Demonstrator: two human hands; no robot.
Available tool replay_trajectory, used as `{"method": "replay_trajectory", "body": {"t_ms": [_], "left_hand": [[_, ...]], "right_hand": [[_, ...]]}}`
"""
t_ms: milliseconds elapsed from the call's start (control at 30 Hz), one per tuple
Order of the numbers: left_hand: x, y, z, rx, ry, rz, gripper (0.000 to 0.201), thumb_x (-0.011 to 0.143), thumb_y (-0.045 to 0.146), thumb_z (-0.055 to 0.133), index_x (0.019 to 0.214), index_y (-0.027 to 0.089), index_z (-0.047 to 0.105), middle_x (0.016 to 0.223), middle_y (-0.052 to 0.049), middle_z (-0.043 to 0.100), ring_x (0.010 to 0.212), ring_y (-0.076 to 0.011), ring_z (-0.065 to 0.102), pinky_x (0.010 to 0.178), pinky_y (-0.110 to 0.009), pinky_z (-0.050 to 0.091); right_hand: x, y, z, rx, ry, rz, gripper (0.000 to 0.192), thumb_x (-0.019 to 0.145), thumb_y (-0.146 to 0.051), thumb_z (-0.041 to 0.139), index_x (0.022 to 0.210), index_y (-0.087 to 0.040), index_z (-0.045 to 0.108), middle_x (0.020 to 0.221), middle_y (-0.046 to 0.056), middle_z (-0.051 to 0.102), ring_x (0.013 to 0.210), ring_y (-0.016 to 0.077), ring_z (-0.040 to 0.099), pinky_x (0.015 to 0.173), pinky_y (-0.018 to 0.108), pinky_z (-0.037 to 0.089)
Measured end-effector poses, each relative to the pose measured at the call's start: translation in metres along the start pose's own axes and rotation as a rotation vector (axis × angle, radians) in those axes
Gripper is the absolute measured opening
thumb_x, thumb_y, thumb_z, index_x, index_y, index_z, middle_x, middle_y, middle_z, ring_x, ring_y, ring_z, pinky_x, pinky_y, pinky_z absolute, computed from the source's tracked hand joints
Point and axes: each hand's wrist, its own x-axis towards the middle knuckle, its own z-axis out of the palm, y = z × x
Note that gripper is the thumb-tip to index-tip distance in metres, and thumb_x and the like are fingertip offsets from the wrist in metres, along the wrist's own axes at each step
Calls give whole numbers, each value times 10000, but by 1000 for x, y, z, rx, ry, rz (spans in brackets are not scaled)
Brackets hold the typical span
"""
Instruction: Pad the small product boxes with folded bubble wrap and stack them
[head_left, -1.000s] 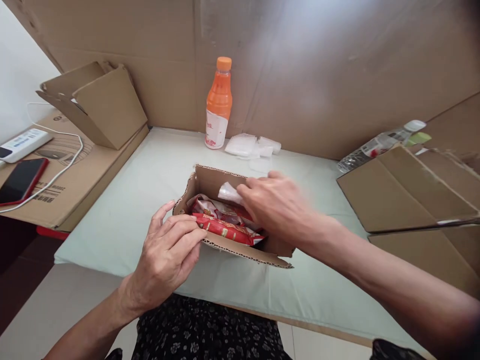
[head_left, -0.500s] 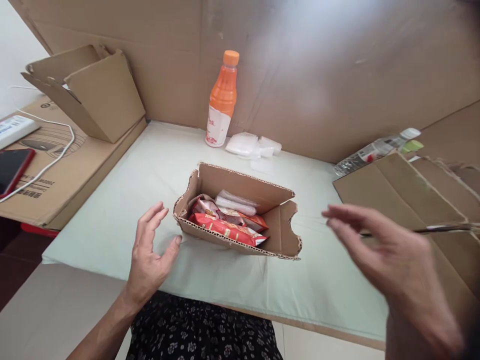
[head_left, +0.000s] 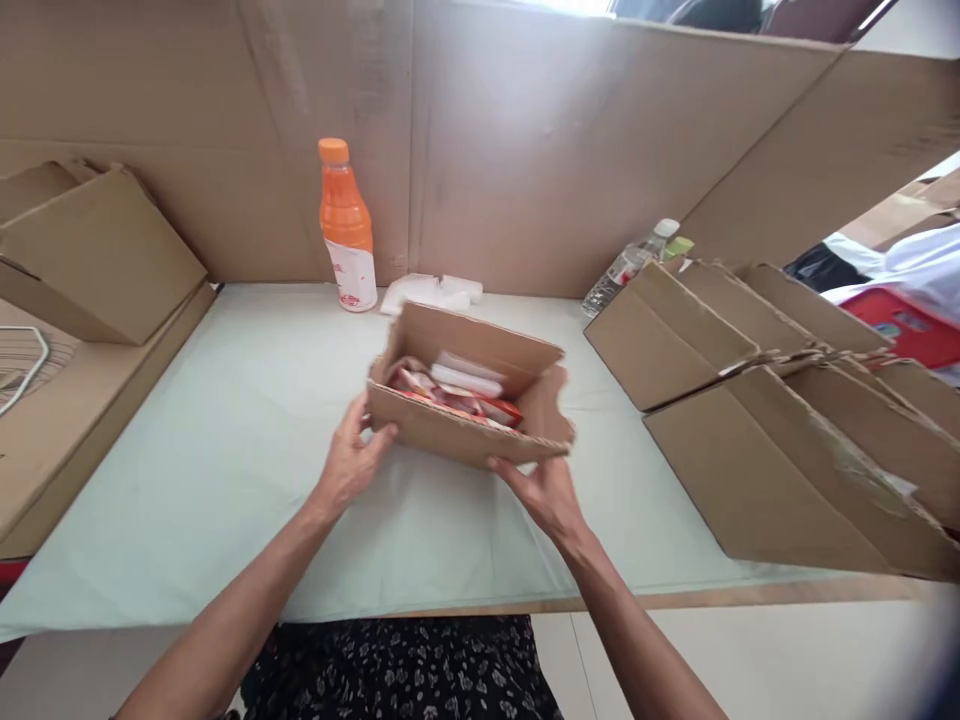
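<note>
An open-topped cardboard box (head_left: 442,432) is between my two hands, over the middle of the table. My left hand (head_left: 354,455) grips its left end, thumb on the near wall and fingers partly hidden behind the side. At the lower right corner my right hand (head_left: 544,490) grips it, thumb against the near wall and fingers under or behind the edge. Inside lie red snack packets (head_left: 495,408) and a whitish clear plastic packet (head_left: 466,375). The box looks slightly tilted, and I cannot tell if it still touches the table.
An orange drink bottle (head_left: 349,230) stands at the back beside white plastic packaging (head_left: 431,293). Several cardboard boxes (head_left: 757,470) line the right side, with a clear water bottle (head_left: 622,272) behind them. At left, another box (head_left: 105,255) rests on a flat carton (head_left: 97,410).
Both hands have closed in from either side and taken hold of the cardboard box. My right hand came in from far right. The camera view has swung rightward.
</note>
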Motion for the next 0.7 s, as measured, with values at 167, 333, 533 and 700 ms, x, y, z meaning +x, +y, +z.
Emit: {"method": "replay_trajectory", "body": {"t_ms": [167, 333, 533, 700], "left_hand": [[-1, -5, 35, 59, -229, 17, 494, 872, 408, 672, 1327, 235, 587, 1353, -95, 624, 1203, -250, 593, 1049, -422, 469], [-25, -9, 42, 110, -27, -146, 627, 819, 487, 724, 1355, 231, 524, 1139, -72, 591, 891, -174, 611, 732, -320, 550], [-22, -13, 94, -92, -84, -213, 890, 802, 512, 745, 1516, 245, 285, 957, -19, 564, 902, -183, 609, 794, -346, 569], [55, -6, 185, -80, -248, -128, 1055, 701, 561, 793, 1529, 153, 280, 1250, -162, 562, 1144, -266, 595, 982, -423, 510]], "right_hand": [[-69, 47, -55, -141, 126, 54, 703, 772, -565, 765, 1339, -190, 585, 1340, 162, 629, 1262, 373, 573, 1063, 555, 471], [-73, 71, -69, -5, 8, 103, 1211, 660, -677, 813, 1613, -247, 200, 1615, 179, 349, 1414, 401, 446, 1138, 598, 399], [-43, 89, -64, 87, -26, 9, 1302, 669, -714, 781, 1628, -204, 64, 1610, 209, 336, 1449, 381, 412, 1157, 538, 397], [10, 114, -86, 56, 251, -28, 1264, 698, -668, 784, 1622, -203, 57, 1617, 218, 318, 1459, 351, 393, 1087, 482, 473]]}}
